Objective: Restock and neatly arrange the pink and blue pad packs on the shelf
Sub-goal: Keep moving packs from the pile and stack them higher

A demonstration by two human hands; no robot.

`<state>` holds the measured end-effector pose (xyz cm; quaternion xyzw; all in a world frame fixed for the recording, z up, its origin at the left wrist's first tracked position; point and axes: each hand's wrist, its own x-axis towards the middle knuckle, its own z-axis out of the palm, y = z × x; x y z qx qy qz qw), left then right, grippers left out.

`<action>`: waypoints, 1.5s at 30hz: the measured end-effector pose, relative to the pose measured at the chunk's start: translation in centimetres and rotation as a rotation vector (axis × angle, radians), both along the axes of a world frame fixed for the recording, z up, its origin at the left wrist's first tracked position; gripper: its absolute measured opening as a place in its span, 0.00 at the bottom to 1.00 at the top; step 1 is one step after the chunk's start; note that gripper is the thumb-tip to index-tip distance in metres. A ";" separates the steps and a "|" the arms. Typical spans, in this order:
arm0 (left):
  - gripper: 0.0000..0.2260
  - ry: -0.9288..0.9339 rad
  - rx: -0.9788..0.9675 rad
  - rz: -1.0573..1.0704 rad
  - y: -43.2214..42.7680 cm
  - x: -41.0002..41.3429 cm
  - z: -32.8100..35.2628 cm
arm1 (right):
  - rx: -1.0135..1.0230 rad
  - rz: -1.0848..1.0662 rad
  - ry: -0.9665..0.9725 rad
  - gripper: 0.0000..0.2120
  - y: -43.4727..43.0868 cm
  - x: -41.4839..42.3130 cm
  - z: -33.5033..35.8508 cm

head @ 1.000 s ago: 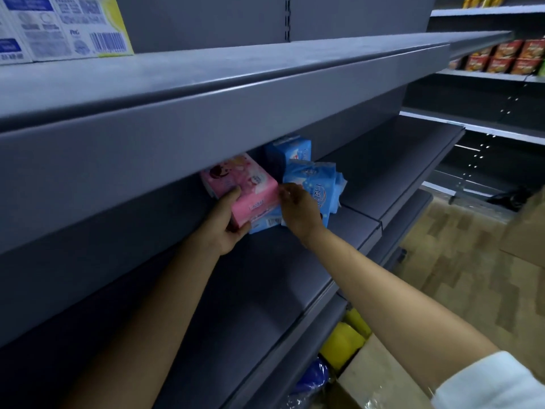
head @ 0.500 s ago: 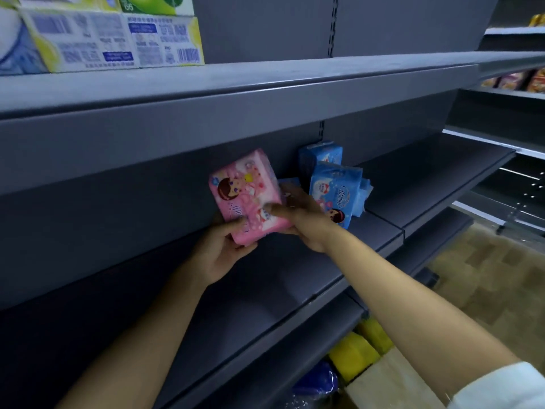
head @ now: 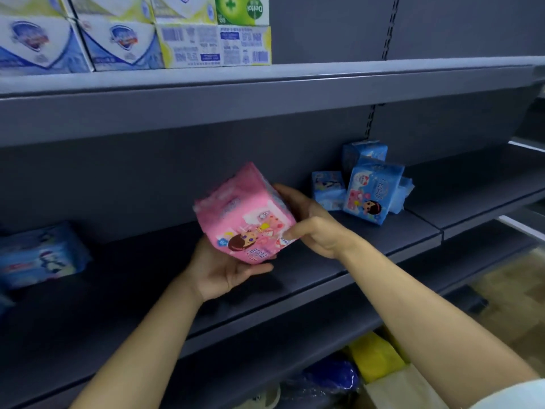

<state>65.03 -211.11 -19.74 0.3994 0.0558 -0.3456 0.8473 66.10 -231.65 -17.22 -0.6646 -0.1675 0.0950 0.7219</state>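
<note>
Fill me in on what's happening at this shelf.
A person holds a pink pad pack tilted, in both hands, over the middle shelf. The left hand cups it from below and the right hand grips its right side. It is not set down yet. Several blue packs cluster to the right; another blue pack lies far left. Soap boxes sit on the shelf above.

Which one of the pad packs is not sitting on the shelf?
The pink pack. The left hand and right hand hold it up off the shelf, while the blue packs on the right and the blue pack far left rest on it.
</note>
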 end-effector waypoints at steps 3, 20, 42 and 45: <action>0.26 -0.050 -0.060 0.131 1.7 -0.9 -0.1 | -0.146 -0.092 -0.058 0.41 1.6 -0.4 0.0; 0.17 -0.324 0.239 0.625 15.3 -6.3 -0.6 | -0.291 -0.008 0.061 0.25 15.8 -2.7 2.0; 0.31 -0.961 1.456 0.689 36.7 -20.2 0.3 | -0.559 0.114 -0.497 0.35 37.6 -12.5 0.4; 0.30 -0.942 1.500 0.692 39.5 -22.5 0.8 | -0.550 0.154 -0.524 0.34 41.0 -13.7 0.4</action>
